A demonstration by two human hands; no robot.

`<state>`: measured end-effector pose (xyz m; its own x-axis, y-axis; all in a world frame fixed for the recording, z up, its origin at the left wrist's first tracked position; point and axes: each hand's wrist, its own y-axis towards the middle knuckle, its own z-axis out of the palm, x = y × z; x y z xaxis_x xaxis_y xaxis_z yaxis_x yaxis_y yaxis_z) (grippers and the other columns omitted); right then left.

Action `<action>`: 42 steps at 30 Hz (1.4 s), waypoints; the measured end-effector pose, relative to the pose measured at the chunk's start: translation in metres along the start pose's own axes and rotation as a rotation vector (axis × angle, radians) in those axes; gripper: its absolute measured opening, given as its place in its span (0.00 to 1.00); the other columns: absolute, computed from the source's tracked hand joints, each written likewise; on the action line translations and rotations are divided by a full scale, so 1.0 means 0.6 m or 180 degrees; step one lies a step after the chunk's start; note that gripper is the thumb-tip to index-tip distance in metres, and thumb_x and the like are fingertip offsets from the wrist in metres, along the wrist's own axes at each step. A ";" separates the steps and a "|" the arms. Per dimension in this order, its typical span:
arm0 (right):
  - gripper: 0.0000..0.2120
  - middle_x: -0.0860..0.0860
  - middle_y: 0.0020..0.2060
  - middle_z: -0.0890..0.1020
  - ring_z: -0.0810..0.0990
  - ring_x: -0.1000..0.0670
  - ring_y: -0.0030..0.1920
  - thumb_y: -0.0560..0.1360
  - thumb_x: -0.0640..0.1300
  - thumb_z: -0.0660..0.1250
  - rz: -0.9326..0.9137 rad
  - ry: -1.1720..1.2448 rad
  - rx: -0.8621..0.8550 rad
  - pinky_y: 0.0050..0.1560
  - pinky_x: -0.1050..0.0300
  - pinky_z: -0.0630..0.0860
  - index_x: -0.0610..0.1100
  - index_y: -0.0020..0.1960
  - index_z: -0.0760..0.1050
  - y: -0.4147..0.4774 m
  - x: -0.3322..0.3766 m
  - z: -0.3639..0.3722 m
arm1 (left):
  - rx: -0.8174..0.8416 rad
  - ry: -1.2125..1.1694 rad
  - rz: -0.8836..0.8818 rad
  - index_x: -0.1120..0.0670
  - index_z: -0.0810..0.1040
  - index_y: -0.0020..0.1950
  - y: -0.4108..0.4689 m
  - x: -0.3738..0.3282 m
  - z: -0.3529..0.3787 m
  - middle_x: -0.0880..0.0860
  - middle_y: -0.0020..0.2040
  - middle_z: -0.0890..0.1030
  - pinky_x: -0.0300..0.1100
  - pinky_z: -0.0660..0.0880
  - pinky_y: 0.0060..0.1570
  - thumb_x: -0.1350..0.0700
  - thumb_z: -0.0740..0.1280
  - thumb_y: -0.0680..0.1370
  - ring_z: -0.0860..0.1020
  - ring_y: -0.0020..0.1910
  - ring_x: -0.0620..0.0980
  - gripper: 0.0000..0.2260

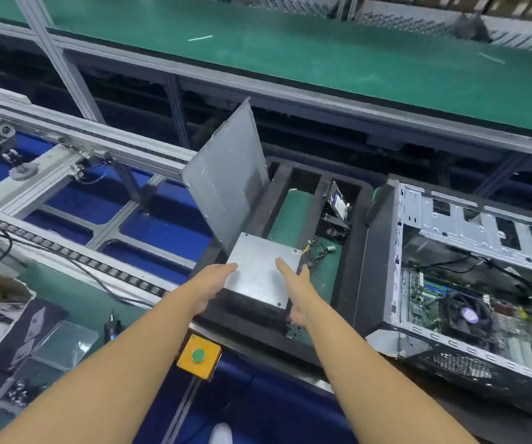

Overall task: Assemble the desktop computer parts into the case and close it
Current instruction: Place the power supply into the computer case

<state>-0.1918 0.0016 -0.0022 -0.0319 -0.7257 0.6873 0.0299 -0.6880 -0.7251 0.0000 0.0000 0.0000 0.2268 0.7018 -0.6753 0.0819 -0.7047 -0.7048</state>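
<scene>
black foam tray (242, 325), divided into slots; all places are given from this tray.

- near-left slot: silver metal power supply (258, 277), flat face up, sitting in the foam. its bundle of coloured cables (316, 251) spills out of its far-right corner into the middle slot.
- far-left slot: grey side panel (226, 187), standing on edge and leaning away to the left, its lower corner just behind the power supply.
- middle slot: green liner showing, holding only the cable ends.
- far-right slot: hard drive (338, 203) standing tilted, with a dark part below it too blurred to name.
- right of the tray, touching its wall: open computer case (418, 347) lying on its side. inside it are a motherboard (418, 302) and a round cooler fan (466, 315), with the bare drive cage at its far end.
- just in front of the tray: yellow box with a green button (198, 355).
- well left of the tray: clear plastic container (66, 344).

left hand (210, 286): at the power supply's left edge, fingers straight and relaxed, tips touching the top face.
right hand (296, 290): at its right edge, one finger straight on the top face and lower fingers bent at the near corner. whether they clasp it cannot be told.
</scene>
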 end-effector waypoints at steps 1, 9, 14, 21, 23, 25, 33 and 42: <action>0.47 0.54 0.83 0.49 0.53 0.43 0.82 0.79 0.65 0.65 -0.0035 0.0093 -0.0005 0.78 0.36 0.51 0.60 0.82 0.34 0.001 0.000 0.002 | -0.0005 0.0030 -0.0002 0.51 0.62 0.77 0.007 0.001 0.000 0.52 0.78 0.62 0.54 0.61 0.74 0.41 0.61 0.81 0.62 0.75 0.55 0.27; 0.43 0.53 0.82 0.57 0.60 0.43 0.80 0.81 0.60 0.64 -0.0033 0.0383 -0.0330 0.78 0.40 0.58 0.55 0.84 0.39 0.022 -0.005 0.033 | 0.0308 0.0023 -0.0013 0.54 0.74 0.65 0.063 0.010 0.002 0.49 0.60 0.81 0.44 0.71 0.57 0.40 0.65 0.79 0.78 0.57 0.49 0.22; 0.36 0.52 0.79 0.64 0.66 0.44 0.76 0.82 0.56 0.62 -0.0151 0.0479 -0.0416 0.76 0.43 0.63 0.55 0.84 0.47 0.012 -0.016 0.038 | 0.0435 -0.0109 0.0155 0.52 0.77 0.61 0.048 0.001 0.001 0.44 0.49 0.86 0.38 0.75 0.45 0.45 0.66 0.80 0.84 0.49 0.45 0.14; 0.30 0.57 0.76 0.69 0.70 0.49 0.73 0.83 0.51 0.63 -0.0658 0.0457 -0.0381 0.75 0.46 0.65 0.60 0.82 0.55 -0.015 0.008 0.007 | 0.0320 -0.0183 0.0413 0.50 0.77 0.68 0.022 -0.033 -0.006 0.46 0.64 0.80 0.54 0.64 0.72 0.39 0.68 0.73 0.75 0.66 0.50 0.26; 0.28 0.57 0.71 0.75 0.76 0.51 0.68 0.83 0.45 0.62 -0.0851 0.0408 -0.0335 0.73 0.46 0.69 0.60 0.79 0.59 -0.023 0.025 -0.006 | 0.0267 -0.0483 0.0449 0.49 0.81 0.61 0.009 -0.053 -0.004 0.47 0.57 0.84 0.49 0.73 0.61 0.41 0.70 0.73 0.81 0.57 0.49 0.20; 0.26 0.58 0.67 0.78 0.78 0.53 0.65 0.83 0.45 0.62 -0.0921 0.0430 -0.0283 0.65 0.50 0.75 0.61 0.78 0.62 -0.036 0.043 -0.018 | 0.0289 -0.0660 0.0430 0.50 0.82 0.54 -0.010 -0.076 -0.003 0.48 0.47 0.87 0.45 0.74 0.46 0.41 0.71 0.73 0.83 0.44 0.48 0.16; 0.28 0.56 0.72 0.75 0.72 0.45 0.73 0.75 0.54 0.68 -0.0936 0.0773 -0.0064 0.75 0.36 0.64 0.64 0.74 0.67 -0.116 0.114 -0.065 | 0.0571 -0.1355 0.0726 0.53 0.81 0.50 -0.100 -0.176 0.023 0.54 0.43 0.86 0.46 0.77 0.43 0.48 0.68 0.75 0.83 0.41 0.54 0.10; 0.29 0.50 0.71 0.76 0.79 0.43 0.61 0.78 0.54 0.70 -0.1562 0.1122 -0.0184 0.50 0.49 0.78 0.60 0.76 0.66 -0.221 0.219 -0.156 | 0.0761 -0.1702 0.1522 0.52 0.74 0.51 -0.212 -0.286 0.087 0.51 0.38 0.84 0.44 0.78 0.38 0.46 0.64 0.76 0.82 0.35 0.51 0.11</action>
<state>-0.2932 -0.0023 0.1802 -0.3576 -0.2725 0.8932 -0.1261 -0.9336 -0.3353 -0.0998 -0.0253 0.1944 -0.3220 0.3233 -0.8899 -0.1336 -0.9460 -0.2953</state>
